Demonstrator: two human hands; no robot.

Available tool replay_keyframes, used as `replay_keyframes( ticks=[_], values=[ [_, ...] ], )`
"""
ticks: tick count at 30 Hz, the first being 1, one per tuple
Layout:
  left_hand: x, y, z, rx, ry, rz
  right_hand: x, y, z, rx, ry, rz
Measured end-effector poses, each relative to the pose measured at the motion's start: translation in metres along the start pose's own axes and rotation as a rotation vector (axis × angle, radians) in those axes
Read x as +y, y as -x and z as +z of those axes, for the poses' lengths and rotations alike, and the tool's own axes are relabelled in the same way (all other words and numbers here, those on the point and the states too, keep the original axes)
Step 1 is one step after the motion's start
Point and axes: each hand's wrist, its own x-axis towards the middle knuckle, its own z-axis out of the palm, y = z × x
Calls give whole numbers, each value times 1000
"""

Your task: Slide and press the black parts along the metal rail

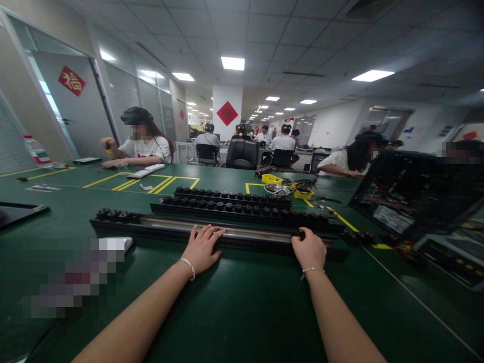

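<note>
A long black metal channel (166,227) lies across the green table in front of me, with a few black knob-like pieces (113,215) seated at its left end. My left hand (202,247) rests on the channel's near edge near its middle, fingers spread and holding nothing. Toward the channel's right end, my right hand (310,247) is closed in a pinch around a small black piece (301,234), mostly hidden by the fingers. Just behind lie two similar channels, the nearer one (242,213) and the farther one (177,195), both lined with rows of black pieces.
Loose black pieces (359,237) lie to the right, near an open computer case (412,196) and a metal box (454,257). Yellow trays (271,179) and a metal dish (277,189) stand behind. A blurred-out object (79,277) lies at left. Co-workers (143,146) sit beyond.
</note>
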Motion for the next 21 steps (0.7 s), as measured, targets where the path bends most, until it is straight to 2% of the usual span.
replay_keyframes(
  ticks=[21],
  values=[
    [0,0,0,-6,15,4,18,-6,-9,75,35,119]
  ],
)
